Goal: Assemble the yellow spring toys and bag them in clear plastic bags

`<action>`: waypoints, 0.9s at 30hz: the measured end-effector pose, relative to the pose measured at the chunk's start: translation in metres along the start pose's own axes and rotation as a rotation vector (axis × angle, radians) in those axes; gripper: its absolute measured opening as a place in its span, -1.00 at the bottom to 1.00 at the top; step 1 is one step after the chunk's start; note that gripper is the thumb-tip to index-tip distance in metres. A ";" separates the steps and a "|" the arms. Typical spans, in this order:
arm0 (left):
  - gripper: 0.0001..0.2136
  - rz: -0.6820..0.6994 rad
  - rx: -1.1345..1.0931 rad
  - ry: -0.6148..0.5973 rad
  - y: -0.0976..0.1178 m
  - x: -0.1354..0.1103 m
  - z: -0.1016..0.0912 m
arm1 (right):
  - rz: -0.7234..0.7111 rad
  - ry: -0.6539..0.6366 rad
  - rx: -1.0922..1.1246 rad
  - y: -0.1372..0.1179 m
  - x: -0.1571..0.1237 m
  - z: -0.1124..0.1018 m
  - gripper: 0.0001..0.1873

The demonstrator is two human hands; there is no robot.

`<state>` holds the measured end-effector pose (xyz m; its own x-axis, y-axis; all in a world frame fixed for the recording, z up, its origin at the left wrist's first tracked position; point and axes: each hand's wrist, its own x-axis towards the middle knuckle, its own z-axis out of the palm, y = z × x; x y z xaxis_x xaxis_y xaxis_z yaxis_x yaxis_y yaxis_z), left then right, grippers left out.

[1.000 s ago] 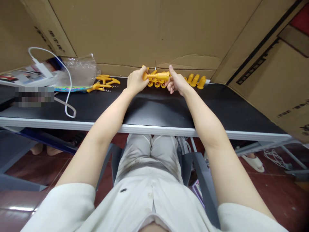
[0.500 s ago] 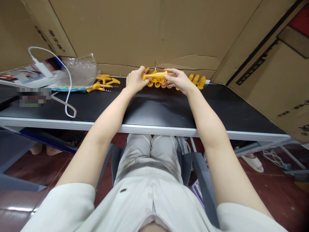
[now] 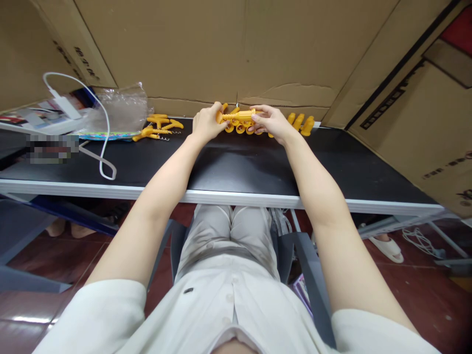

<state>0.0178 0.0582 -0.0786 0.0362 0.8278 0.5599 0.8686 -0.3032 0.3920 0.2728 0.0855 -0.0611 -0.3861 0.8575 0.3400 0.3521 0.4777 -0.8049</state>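
At the far edge of the black table [image 3: 236, 167], both my hands hold one yellow plastic toy part [image 3: 239, 116] between them. My left hand [image 3: 207, 123] grips its left end with fingers curled. My right hand [image 3: 271, 123] closes over its right end, fingers wrapped on top. Under and behind the part lies a row of similar yellow pieces [image 3: 239, 129]. More yellow cone-shaped pieces [image 3: 302, 124] stand just right of my right hand.
A few yellow T-shaped pieces with small springs [image 3: 158, 127] lie to the left. Further left are a clear plastic bag [image 3: 120, 110], a white charger with cable [image 3: 99, 147] and papers. Cardboard sheets [image 3: 236, 49] wall in the back and right.
One second ago my right hand had its index finger raised beside the part; it then came down and closed over the part's right end. Since half a second ago nothing has visibly moved.
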 end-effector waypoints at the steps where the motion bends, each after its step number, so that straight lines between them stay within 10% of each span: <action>1: -0.50 -0.007 -0.002 -0.007 0.000 0.000 0.000 | 0.004 0.000 -0.005 0.000 0.000 0.000 -0.52; 21: -0.50 -0.090 0.052 -0.087 0.004 -0.001 -0.002 | 0.011 0.017 0.020 0.002 0.000 0.006 -0.57; 27: -0.22 -0.018 -0.037 -0.088 -0.006 0.000 0.007 | -0.002 0.062 0.113 0.001 0.001 0.002 -0.53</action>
<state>0.0161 0.0636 -0.0856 0.0653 0.8711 0.4867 0.8508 -0.3034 0.4290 0.2713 0.0871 -0.0625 -0.3315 0.8687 0.3681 0.2523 0.4575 -0.8527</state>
